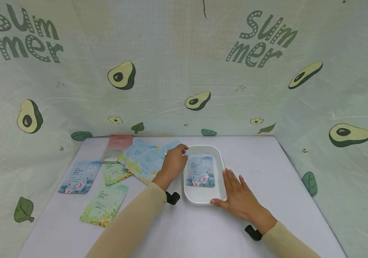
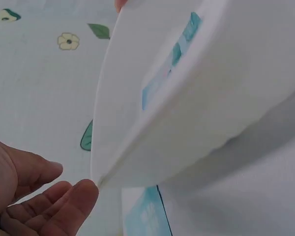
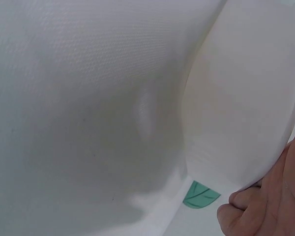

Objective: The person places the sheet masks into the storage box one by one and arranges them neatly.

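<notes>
A white rectangular tray [image 1: 199, 198] stands on the table with a blue flower-printed sachet [image 1: 200, 170] lying flat inside. My left hand [image 1: 173, 162] is at the tray's upper left edge, its fingers loosely bent. In the left wrist view, nothing sits between thumb and fingers of that hand [image 2: 44, 196], and a fingertip is at the rim; whether it touches cannot be told. Against the tray's right side rests my right hand [image 1: 242, 200], fingers extended and thumb near the lower right corner. The right wrist view shows this hand [image 3: 268, 201] beside the tray's outer wall [image 3: 243, 98].
Left of the tray lie several light-blue sachets [image 1: 146, 159], partly overlapping. A pink and silver sachet [image 1: 117, 148], a green sachet [image 1: 106, 205], a partly covered green one [image 1: 114, 173] and another blue sachet [image 1: 80, 177] lie farther left. A printed curtain [image 1: 158, 100] hangs behind the table.
</notes>
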Demonstrator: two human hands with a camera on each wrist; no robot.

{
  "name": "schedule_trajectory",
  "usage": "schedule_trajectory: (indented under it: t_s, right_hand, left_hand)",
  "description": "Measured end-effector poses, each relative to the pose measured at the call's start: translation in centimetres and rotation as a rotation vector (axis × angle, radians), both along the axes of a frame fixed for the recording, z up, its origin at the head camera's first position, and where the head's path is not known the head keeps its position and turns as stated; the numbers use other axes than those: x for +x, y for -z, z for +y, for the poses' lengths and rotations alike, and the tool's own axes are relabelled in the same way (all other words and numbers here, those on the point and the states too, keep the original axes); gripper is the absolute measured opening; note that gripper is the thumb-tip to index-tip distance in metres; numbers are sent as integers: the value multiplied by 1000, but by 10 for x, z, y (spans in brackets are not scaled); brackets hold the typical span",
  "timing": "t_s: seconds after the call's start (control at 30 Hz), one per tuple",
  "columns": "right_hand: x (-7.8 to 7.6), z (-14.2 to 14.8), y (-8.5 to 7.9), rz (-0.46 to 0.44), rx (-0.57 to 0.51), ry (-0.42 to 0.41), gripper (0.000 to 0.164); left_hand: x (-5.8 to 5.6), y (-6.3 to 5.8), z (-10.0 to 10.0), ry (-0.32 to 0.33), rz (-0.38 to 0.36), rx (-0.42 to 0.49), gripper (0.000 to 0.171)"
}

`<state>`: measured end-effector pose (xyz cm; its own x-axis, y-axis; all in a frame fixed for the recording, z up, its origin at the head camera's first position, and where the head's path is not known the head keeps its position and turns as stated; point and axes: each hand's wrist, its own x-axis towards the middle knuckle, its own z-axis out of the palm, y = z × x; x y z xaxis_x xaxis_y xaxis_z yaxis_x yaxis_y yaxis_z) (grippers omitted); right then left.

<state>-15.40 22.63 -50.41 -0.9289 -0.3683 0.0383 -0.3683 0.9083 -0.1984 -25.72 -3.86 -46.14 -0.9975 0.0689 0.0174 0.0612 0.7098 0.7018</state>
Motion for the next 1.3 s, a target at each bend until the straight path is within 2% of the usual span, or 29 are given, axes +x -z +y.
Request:
schedule_trajectory:
  t_s: [0.1,0.27,0.5,0.7,0.83,0.97,1.17,1.3]
  right_hand:
    - [1,0,-1,-6,-2,3,118]
    - [2,-1,-2,-7,0,1,118]
    - [2,-1,-4,-11,5,1,118]
    - [2,-2,-5,-7,9,4,118]
    - [2,-2,-4,-14,6,7,118]
    - [3,-3,-5,-17,10,5,118]
    - [3,-4,-7,-20,11,3,117]
    - [4,-4,-7,-19,18,5,117]
  left_hand:
    - [2,2,-18,3,48,-4,32]
    - [9,10,-61,51,109,-89,34]
    - [18,27,-125,125,60,-354,40]
    - [25,42,-163,233,47,-534,43]
    - [30,51,-176,299,26,-603,49]
    - [35,58,-182,316,-14,-627,54]
    - [43,66,-181,326,-22,-643,59]
    - [51,66,-173,349,-21,-621,59]
